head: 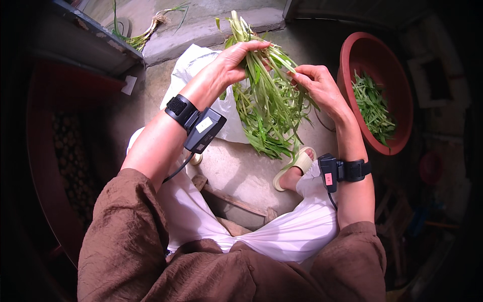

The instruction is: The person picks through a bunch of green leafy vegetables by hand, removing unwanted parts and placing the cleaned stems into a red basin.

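Note:
My left hand point(241, 60) grips a bunch of leafy green vegetables point(260, 87), its pale cut stems pointing up and away and its leaves hanging towards me. With thumb and forefinger, my right hand point(315, 85) pinches a pale stem at the right side of the bunch. Beneath the bunch, more loose greens point(268, 139) lie partly on a white plastic bag point(230, 120) on the floor. How many stems the left hand holds is hidden by its fingers.
A red-brown plastic basin point(402, 113) at the right holds picked greens point(371, 105). Rooted spring onions point(149, 34) lie beyond the raised concrete doorsill point(181, 41). A wooden stool's bar point(234, 200) shows between my knees. My slippered foot point(300, 166) is near the greens.

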Tool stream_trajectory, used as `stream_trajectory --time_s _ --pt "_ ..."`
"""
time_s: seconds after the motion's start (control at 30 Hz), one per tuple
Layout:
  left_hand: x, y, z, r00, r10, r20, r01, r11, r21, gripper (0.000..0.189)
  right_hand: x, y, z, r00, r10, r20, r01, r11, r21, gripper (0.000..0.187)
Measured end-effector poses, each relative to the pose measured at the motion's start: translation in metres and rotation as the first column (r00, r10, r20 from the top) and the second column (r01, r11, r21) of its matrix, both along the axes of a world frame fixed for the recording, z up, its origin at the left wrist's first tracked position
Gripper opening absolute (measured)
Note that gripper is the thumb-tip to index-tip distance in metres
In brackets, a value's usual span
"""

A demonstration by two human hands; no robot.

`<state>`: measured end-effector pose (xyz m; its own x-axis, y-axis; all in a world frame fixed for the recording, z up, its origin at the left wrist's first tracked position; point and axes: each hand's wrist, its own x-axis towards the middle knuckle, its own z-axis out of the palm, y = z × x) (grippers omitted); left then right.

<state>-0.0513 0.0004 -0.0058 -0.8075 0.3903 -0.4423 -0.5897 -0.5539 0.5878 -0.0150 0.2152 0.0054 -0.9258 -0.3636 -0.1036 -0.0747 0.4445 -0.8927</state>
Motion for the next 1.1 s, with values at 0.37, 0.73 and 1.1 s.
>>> stream_trajectory --time_s 0.37,0.73,1.1 --pt "-0.003 -0.007 -0.003 1.000 0.006 0.006 -0.005 0.985 -0.172 0.017 -0.001 0.020 0.015 0.966 -0.004 0.257 0.023 0.997 -0.073 0.018" --pt "-0.010 -0.012 -0.017 0.991 0.134 -0.018 -0.135 0.979 -0.150 0.016 0.007 0.031 0.018 0.988 0.034 0.152 -0.033 0.999 -0.009 0.021" --pt "-0.009 -0.010 -0.012 0.980 0.199 -0.021 -0.200 0.972 -0.126 0.016 -0.005 0.027 0.004 0.992 -0.122 0.041 0.124 0.991 -0.055 0.019"
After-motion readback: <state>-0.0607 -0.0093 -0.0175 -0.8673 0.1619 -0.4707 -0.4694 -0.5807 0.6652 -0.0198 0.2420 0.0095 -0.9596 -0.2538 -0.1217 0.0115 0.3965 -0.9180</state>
